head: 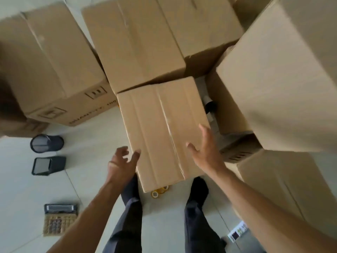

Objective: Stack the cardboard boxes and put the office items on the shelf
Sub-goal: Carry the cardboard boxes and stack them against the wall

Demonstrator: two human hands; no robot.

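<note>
Pale floor tiles (94, 136) run under us, crowded ahead and to the right of our hands with big brown cartons. Between our hands sits the small taped box (162, 128), its near end just above our shoes, its far end tucked against the large box (133, 44) beyond it. Our left hand (121, 165) is spread, fingers loosely bent, the thumb at the box's left edge; whether it already touches the cardboard we cannot tell. Our right hand (206, 148) hovers with fingers straight over the right half of the lid, holding nothing. We judge the box stiff enough to lift by its two long sides, palms low on the walls rather than on the lid; its weight cannot be read from here, so we would test it before committing. The clear tape (171, 132) down the seam looks glossy and likely slick, so we would grip bare cardboard. Peeking from under the near end are yellowish tape rolls (159, 191), which may let the box rock. Left of our left hand lie a round mesh pen cup (46, 143), a square black holder (48, 165) and, nearer us, a calculator (60, 219). On the carton (54, 66) far left of our hands there are printed symbols and blurred lettering, perhaps "QUANTITY", not surely legible. A small printed card (238, 233) lies below our right forearm, unreadable.
</note>
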